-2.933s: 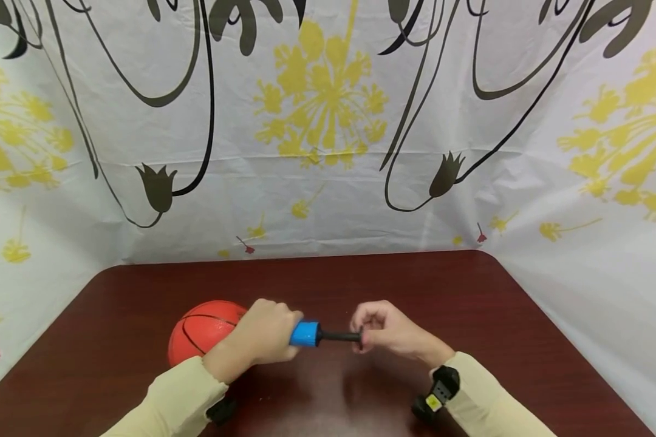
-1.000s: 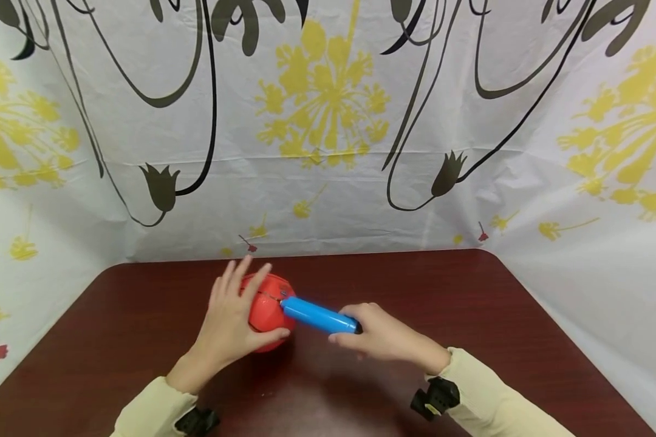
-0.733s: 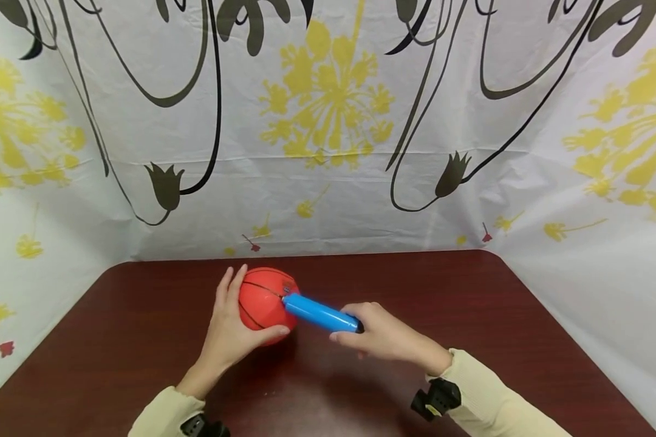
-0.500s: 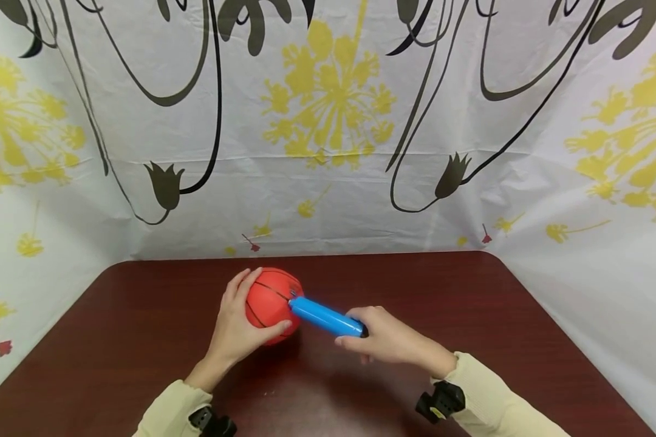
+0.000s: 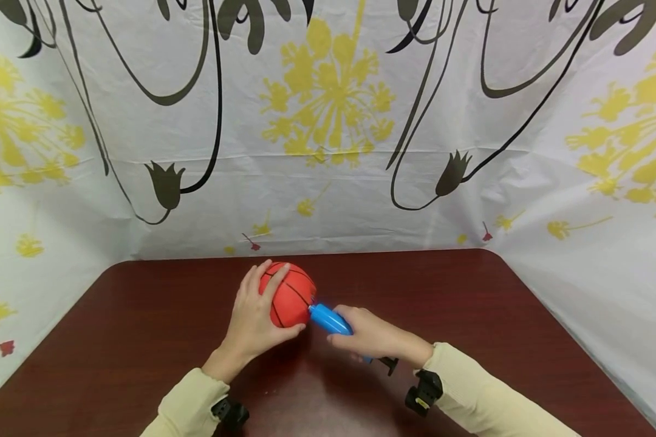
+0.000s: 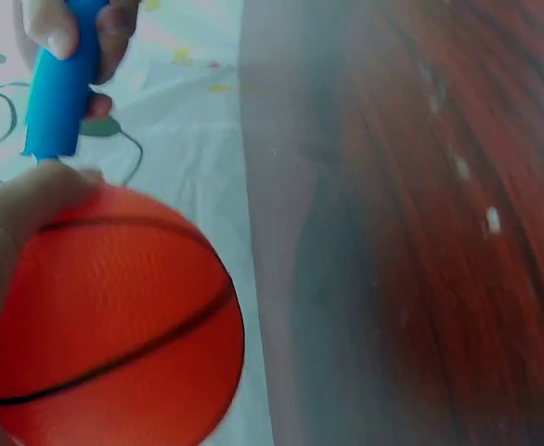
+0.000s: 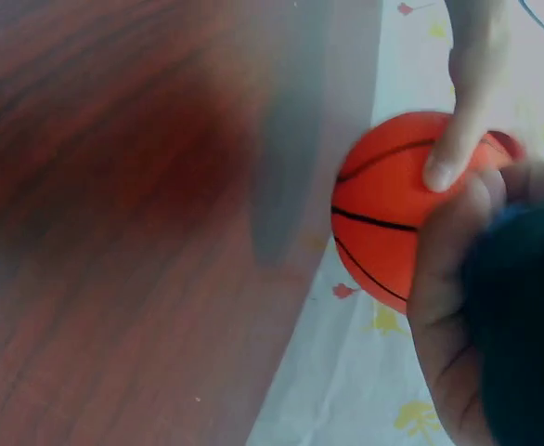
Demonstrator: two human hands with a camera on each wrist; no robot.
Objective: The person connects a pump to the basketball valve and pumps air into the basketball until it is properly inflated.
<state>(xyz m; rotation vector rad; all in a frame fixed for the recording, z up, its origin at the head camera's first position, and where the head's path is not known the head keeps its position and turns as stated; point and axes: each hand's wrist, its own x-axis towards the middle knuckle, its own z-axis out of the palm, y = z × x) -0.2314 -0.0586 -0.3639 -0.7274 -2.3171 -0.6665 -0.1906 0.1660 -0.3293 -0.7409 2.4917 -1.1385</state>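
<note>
A small red-orange toy basketball (image 5: 292,297) with black seam lines is held in my left hand (image 5: 254,315), its fingers spread over the far side and its thumb on the near side. My right hand (image 5: 369,334) grips the blue barrel of a hand pump (image 5: 328,318). The pump's front end meets the ball's right side; its needle is too small to make out. Behind my right hand the pump's black handle (image 5: 389,364) shows. The left wrist view has the ball (image 6: 123,316) close up, with the blue pump barrel (image 6: 63,102) above it.
A dark red-brown table (image 5: 158,340) with rounded far corners lies under both hands. Pale cloth (image 5: 328,200) printed with flowers hangs behind and at the sides. Each wrist wears a black camera (image 5: 426,391).
Earlier my left hand gripped the pump and my right its handle end; then the left moved to the ball. Since then, ball and hands shifted right, and the right hand moved forward along the barrel.
</note>
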